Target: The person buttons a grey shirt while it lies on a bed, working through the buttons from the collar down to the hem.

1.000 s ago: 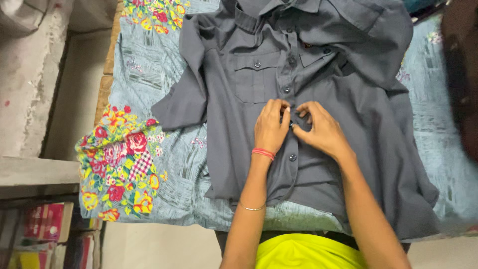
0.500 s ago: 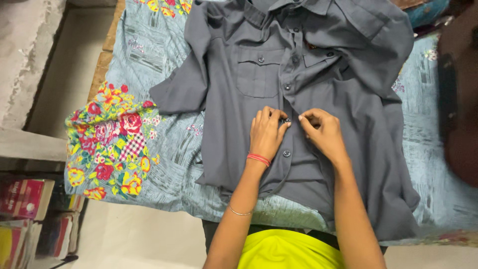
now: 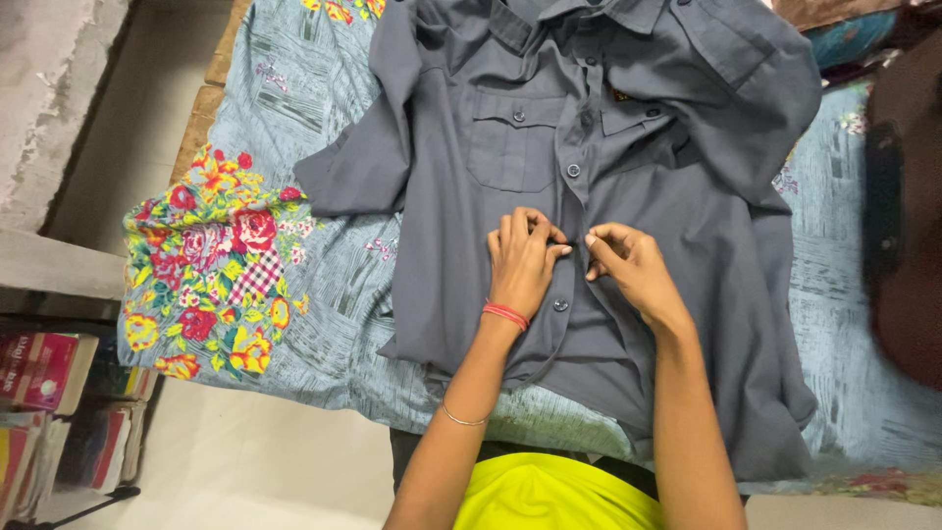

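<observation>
Lying face up on a floral bedsheet (image 3: 245, 265), a grey button-up shirt (image 3: 491, 275) was spread flat, its collar at the far end and its hem hanging over the near edge by the person's bright yellow top (image 3: 559, 496). At the shirt's front placket, about halfway down, both hands met. The left hand (image 3: 520, 265) rested on the cloth just left of the placket, fingers curled and pinching the edge of the fabric, a red thread band at its wrist and a thin bangle further down the forearm. The right hand (image 3: 628, 263) sat just right of the placket, thumb and forefinger pinched on the opposite edge, the other fingers loosely bent; whether a button lay between the fingertips I could not tell. One dark button (image 3: 573, 170) showed on the placket above the hands, and another button (image 3: 560, 304) just below the left hand. A chest pocket (image 3: 515, 147) with a buttoned flap lay above and left of the hands. The shirt's short sleeve (image 3: 358, 177) spread out to the left over the sheet. Left of the shirt, beyond the sheet's edge, books (image 3: 44, 368) stood stacked on a low shelf, and to the shirt's right a dark brown object (image 3: 908, 216) lay against the sheet.
</observation>
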